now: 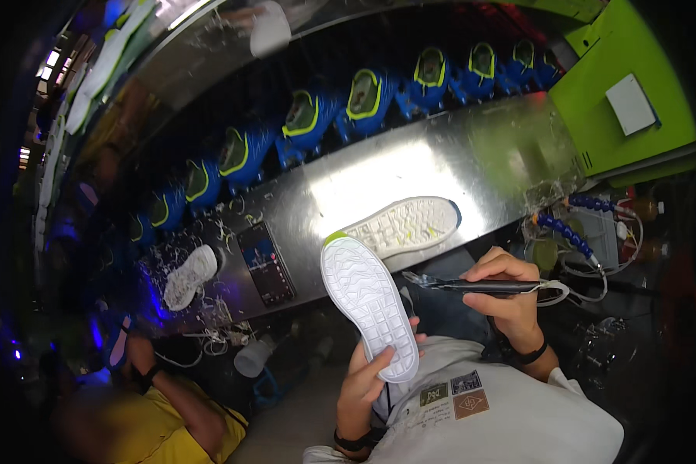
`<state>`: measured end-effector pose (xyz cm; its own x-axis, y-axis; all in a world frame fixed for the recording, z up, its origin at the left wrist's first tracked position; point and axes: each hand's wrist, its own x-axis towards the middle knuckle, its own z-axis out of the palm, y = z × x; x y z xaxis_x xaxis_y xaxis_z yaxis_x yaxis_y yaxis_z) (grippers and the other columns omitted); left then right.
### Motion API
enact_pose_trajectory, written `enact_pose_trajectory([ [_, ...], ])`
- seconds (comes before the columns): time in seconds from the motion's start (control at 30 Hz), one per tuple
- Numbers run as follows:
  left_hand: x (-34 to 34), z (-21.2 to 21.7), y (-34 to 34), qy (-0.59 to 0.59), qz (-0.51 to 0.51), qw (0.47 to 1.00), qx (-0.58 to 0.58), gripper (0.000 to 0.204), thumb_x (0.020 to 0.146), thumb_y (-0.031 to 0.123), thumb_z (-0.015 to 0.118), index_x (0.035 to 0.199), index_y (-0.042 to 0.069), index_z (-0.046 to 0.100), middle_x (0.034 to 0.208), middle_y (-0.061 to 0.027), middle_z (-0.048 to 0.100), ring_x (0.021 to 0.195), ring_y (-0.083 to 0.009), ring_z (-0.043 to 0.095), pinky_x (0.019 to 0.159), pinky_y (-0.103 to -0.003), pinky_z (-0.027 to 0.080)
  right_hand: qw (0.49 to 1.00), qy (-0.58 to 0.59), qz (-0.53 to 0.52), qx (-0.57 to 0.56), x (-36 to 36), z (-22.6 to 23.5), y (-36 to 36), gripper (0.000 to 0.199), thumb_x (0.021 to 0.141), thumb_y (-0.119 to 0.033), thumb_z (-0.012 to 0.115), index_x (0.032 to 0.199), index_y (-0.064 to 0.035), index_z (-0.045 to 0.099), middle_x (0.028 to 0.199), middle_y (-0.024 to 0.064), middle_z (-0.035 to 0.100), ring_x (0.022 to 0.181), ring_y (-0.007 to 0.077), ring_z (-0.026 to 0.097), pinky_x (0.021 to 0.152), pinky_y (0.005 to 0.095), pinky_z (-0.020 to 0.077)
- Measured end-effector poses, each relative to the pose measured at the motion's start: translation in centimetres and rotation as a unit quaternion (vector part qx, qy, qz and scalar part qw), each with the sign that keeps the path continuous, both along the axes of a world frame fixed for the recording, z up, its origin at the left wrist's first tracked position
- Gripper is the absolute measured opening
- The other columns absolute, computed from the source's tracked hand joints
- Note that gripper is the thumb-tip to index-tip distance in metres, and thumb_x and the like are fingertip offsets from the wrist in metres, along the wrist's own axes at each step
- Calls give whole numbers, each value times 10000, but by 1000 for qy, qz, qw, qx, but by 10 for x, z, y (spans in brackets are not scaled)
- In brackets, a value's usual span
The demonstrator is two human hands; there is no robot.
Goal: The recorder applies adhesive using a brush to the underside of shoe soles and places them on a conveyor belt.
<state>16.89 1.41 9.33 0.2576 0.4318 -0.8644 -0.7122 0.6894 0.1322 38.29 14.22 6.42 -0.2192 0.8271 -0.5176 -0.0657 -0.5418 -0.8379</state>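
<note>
White rubber sole [369, 305] of a shoe is facing up, with the left hand [367, 383] gripping its heel end from below. Just right of that sole, the right hand [510, 298] is clasping a dark pen-like tool [479, 286], tip pointing toward it. Beyond the sole, a second shoe [406, 224] is lying sole-up on the steel bench [379, 182], a phone [266, 263] left of it.

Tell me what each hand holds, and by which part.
Left hand grips the white shoe by its heel end, sole up; right hand holds a black tool by its handle.
</note>
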Motion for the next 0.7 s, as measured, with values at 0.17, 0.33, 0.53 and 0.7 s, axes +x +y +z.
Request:
enact_pose_trajectory([
  [0.17, 2, -14, -63, -46, 164, 985, -32, 821, 999, 629, 226, 1526, -1, 253, 1351, -295, 522, 1083, -389, 637, 908, -465, 540, 973, -57, 108, 195, -65, -21, 33, 252, 750, 21, 797, 991, 15, 726, 905, 143, 711, 773, 192, 696, 659, 272, 540],
  [0.33, 4, -19, -58, 104, 218, 970, -18, 526, 967, 379, 338, 1290, -3, 501, 1161, -201, 624, 1054, -279, 642, 908, -405, 511, 949, 69, 228, 206, -87, -25, -20, 272, 762, 6, 799, 1023, 20, 724, 886, 153, 704, 760, 245, 712, 658, 281, 550],
  [0.53, 8, -40, -3, 10, 285, 959, -6, 669, 952, 453, 322, 1338, -70, 478, 1148, -241, 633, 992, -325, 649, 846, -412, 550, 967, 67, 175, 175, -60, -16, -49, 317, 732, 17, 821, 1032, 35, 722, 980, 167, 716, 813, 238, 723, 718, 312, 576],
  [0.7, 31, -54, 32, 41, 222, 971, 81, 733, 983, 511, 243, 1439, -49, 371, 1225, -341, 557, 918, -369, 644, 751, -437, 562, 976, 137, 164, 32, -16, -11, -24, 309, 743, 0, 823, 1035, 48, 731, 1045, 176, 720, 810, 237, 722, 714, 291, 576],
])
